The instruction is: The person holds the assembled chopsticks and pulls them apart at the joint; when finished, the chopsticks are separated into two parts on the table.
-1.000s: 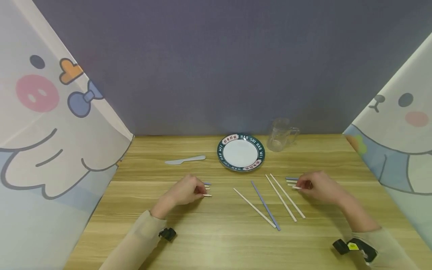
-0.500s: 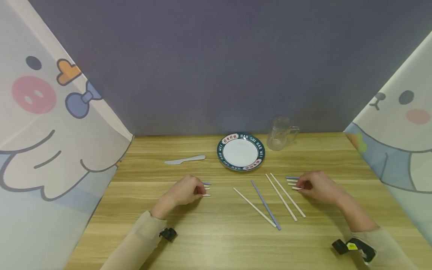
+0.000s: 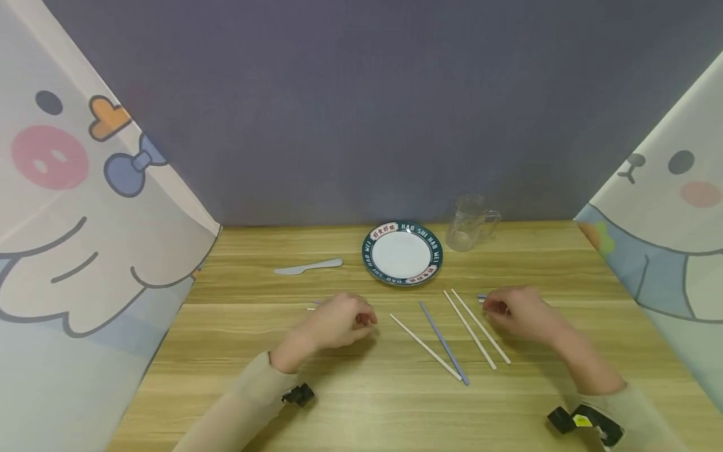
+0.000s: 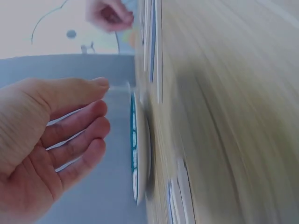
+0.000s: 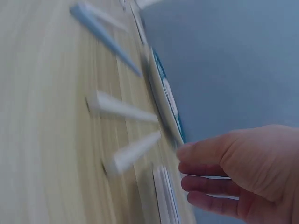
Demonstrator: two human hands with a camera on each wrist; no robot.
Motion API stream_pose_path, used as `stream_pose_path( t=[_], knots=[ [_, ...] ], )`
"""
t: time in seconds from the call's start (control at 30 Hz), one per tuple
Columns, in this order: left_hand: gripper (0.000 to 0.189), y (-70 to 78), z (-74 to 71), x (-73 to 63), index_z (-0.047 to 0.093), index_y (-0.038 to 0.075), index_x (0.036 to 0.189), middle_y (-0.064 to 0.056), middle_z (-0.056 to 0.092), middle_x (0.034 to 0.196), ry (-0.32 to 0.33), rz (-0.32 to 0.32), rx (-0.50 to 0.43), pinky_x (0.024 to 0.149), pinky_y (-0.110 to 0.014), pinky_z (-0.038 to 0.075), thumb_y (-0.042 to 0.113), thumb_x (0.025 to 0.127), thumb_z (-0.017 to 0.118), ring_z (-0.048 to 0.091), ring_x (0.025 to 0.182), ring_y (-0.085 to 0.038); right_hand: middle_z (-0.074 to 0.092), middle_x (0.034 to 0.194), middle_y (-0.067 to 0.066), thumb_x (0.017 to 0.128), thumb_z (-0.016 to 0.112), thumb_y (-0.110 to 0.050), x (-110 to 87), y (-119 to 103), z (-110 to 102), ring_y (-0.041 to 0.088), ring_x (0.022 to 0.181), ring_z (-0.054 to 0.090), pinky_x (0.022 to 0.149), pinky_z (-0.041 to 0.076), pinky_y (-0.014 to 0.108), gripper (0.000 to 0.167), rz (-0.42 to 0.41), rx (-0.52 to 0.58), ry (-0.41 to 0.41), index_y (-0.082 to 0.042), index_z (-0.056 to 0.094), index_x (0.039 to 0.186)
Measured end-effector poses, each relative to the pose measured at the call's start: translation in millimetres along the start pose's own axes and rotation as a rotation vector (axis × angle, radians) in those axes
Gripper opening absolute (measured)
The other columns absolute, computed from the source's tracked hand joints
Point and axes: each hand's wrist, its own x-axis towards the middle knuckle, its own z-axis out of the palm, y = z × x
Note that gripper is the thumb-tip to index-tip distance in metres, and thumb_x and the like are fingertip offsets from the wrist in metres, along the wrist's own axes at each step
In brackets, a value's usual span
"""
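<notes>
Chopsticks lie spread right of centre in the lower half of the head view, with more partly behind each hand. Left hand: empty, fingers loosely bent, thumb apart. Right hand: empty, thumb near fingers.

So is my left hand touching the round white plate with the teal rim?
Apart: the head view shows bare wooden tabletop between the left hand and the plate.

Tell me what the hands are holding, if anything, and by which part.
Nothing is held. Both the left hand and the right hand are empty; the sticks in view lie on the table.
</notes>
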Motion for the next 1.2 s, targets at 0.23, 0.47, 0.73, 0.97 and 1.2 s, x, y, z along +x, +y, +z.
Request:
stream_pose_path(
  t=[0.23,0.47,0.73,0.97,1.2],
  knots=[
    [0.005,23.7,27.4,38.1,0.081,0.014,0.098,0.006,0.076,0.091,-0.028,0.052,0.02,0.074,-0.013,0.051,0.016,0.094,0.081,0.061,0.078,-0.001,0.067,0.081,-0.013,0.09,0.08,-0.002,9.0,-41,12,-0.005,0.074,0.056,0.064,0.053,0.022,0.012,-0.071,0.052,0.016,-0.013,0.076,0.093],
    [0.012,34.0,45.3,47.7,0.082,0.015,0.105,0.007,0.076,0.091,-0.063,0.061,0.067,0.069,-0.007,0.045,0.015,0.093,0.082,0.058,0.075,0.004,0.068,0.079,-0.011,0.091,0.078,-0.002,19.6,-81,36,-0.005,0.071,0.055,0.061,0.052,0.019,0.009,-0.123,0.117,0.017,-0.01,0.075,0.096],
    [0.017,28.2,54.3,47.7,0.085,0.018,0.11,0.005,0.079,0.1,-0.083,-0.014,0.12,0.073,-0.011,0.052,0.019,0.093,0.084,0.064,0.081,0.0,0.064,0.075,-0.015,0.089,0.08,-0.009,20.5,-99,53,-0.006,0.066,0.054,0.06,0.05,0.016,0.011,-0.097,0.167,-0.022,-0.016,0.071,0.088],
    [0.004,23.3,59.9,53.2,0.087,0.021,0.095,0.008,0.075,0.091,-0.09,-0.004,0.158,0.073,-0.009,0.05,0.019,0.092,0.084,0.063,0.082,0.0,0.058,0.068,-0.018,0.087,0.081,-0.008,21.0,-106,60,-0.008,0.062,0.047,0.056,0.044,0.017,0.012,-0.057,0.189,-0.125,-0.014,0.07,0.089],
    [0.004,22.2,53.0,55.2,0.083,0.018,0.091,0.008,0.07,0.09,-0.117,0.044,0.147,0.076,-0.011,0.048,0.014,0.092,0.082,0.059,0.086,-0.003,0.055,0.064,-0.018,0.08,0.076,-0.005,25.9,-110,58,-0.007,0.06,0.043,0.053,0.04,0.016,0.014,-0.052,0.174,-0.105,-0.016,0.069,0.082]
  ],
)
